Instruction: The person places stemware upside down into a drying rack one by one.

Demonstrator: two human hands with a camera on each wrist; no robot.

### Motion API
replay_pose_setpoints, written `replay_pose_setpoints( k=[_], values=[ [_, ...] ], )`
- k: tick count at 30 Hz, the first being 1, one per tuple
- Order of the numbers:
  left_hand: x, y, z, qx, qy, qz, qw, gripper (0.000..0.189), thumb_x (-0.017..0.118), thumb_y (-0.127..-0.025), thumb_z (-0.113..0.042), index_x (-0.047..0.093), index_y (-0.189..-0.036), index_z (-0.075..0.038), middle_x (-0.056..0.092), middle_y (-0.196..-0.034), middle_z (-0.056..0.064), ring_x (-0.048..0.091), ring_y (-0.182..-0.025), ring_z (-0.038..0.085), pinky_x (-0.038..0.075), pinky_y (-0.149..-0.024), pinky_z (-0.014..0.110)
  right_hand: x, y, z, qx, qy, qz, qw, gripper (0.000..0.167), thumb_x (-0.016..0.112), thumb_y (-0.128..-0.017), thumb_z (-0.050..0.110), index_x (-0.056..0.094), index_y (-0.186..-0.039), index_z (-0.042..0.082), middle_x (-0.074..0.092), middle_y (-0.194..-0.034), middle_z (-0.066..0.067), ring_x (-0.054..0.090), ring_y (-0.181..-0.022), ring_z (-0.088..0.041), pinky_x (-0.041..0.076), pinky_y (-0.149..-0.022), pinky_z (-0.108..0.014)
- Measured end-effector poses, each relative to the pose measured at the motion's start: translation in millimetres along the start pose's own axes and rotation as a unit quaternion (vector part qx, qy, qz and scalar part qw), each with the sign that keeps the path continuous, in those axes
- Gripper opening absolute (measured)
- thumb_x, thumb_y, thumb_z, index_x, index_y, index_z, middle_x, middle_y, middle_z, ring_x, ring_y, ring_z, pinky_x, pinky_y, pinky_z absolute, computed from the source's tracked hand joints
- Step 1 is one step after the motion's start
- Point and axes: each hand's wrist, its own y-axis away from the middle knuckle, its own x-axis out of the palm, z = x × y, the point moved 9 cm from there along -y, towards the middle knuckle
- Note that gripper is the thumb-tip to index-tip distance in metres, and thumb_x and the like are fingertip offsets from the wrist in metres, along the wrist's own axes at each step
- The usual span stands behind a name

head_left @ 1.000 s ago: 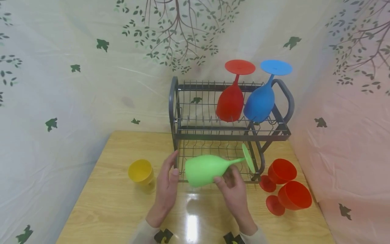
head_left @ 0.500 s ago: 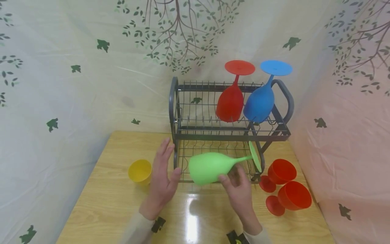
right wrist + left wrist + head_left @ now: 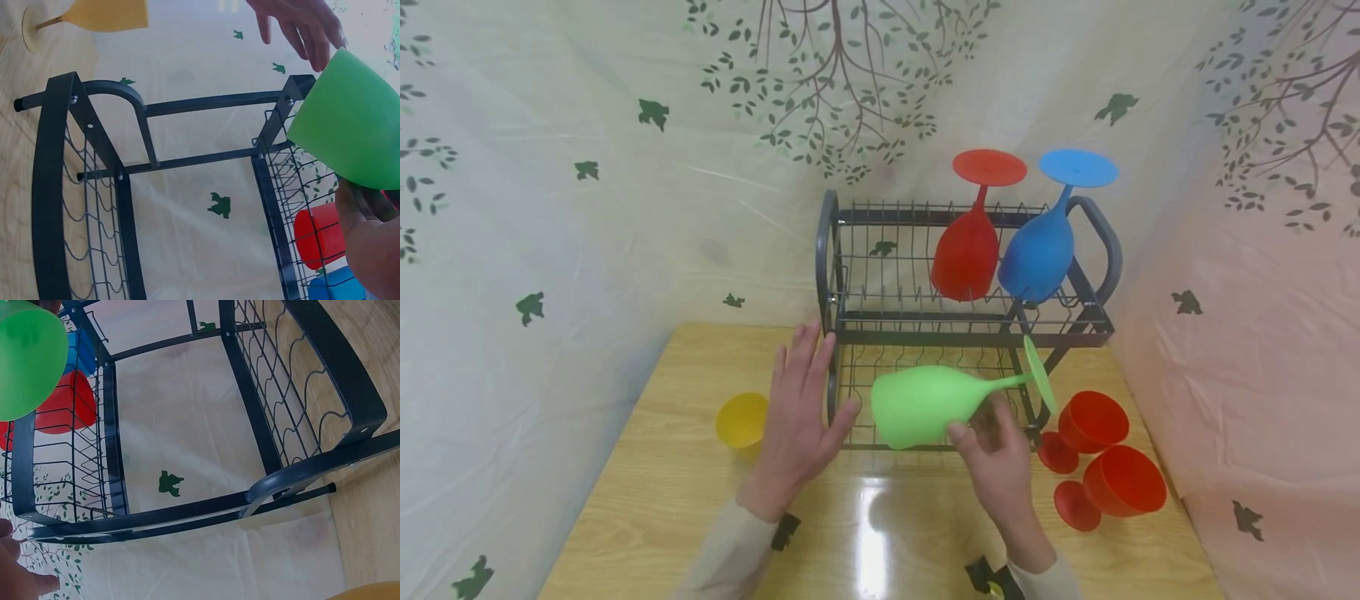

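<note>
My right hand (image 3: 1000, 479) holds a light green wine goblet (image 3: 925, 406) by the lower bowl, near the stem, with thumb and fingers. The goblet lies sideways in the air before the rack, its mouth to the left and its foot to the right. To the left of the mouth, my left hand (image 3: 797, 417) is spread with straight fingers, apart from the goblet and overlapping the rack's left side in the head view. A black two-tier dish rack (image 3: 970, 337) stands behind. On its upper tier, a red goblet (image 3: 967, 254) and a blue goblet (image 3: 1040, 254) rest upside down.
A yellow goblet (image 3: 741, 421) stands left of the rack, partly behind my left hand. Two red goblets, one behind (image 3: 1093, 422) and one nearer (image 3: 1123, 482), are tilted at the right of the wooden table (image 3: 655, 517). Patterned cloth (image 3: 587, 250) hangs around the back and sides.
My right hand has carried the green goblet slightly right and up. My left hand has moved away from its mouth, leftward and up, and its fingers have spread.
</note>
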Motion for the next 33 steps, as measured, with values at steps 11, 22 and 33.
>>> replay_pose_setpoints(
  k=[11,22,33],
  values=[
    [7.3,-5.0,5.2,-0.008,-0.026,0.043,0.9987,0.081,0.025,-0.109,-0.059,0.032,-0.158,0.005,0.029,-0.166,0.023,0.021,-0.156,0.038,0.012,-0.126,0.061,0,-7.5,11,-0.022,-0.004,0.002,0.9997,0.061,0.06,-0.085,-0.02,0.047,-0.145,-0.012,0.055,-0.148,-0.015,0.055,-0.136,-0.023,0.043,-0.114,-0.033],
    [10.7,-3.8,8.3,-0.019,-0.045,0.068,0.9965,0.081,0.024,-0.109,-0.059,0.031,-0.159,0.004,0.026,-0.168,0.017,0.024,-0.154,0.041,0.011,-0.125,0.062,3,-17.7,28,-0.05,-0.001,0.004,0.9988,0.057,0.065,-0.088,-0.015,0.052,-0.143,-0.008,0.061,-0.142,-0.017,0.058,-0.133,-0.027,0.046,-0.112,-0.034],
    [11.9,-3.2,8.3,-0.016,-0.046,0.059,0.9971,0.078,0.028,-0.109,-0.056,0.032,-0.159,0.004,0.027,-0.168,0.017,0.021,-0.156,0.036,0.009,-0.125,0.062,8,-25.4,43,-0.066,-0.026,-0.003,0.9975,0.062,0.064,-0.089,-0.015,0.047,-0.148,-0.008,0.059,-0.146,-0.017,0.056,-0.135,-0.028,0.046,-0.111,-0.035]
  ],
)
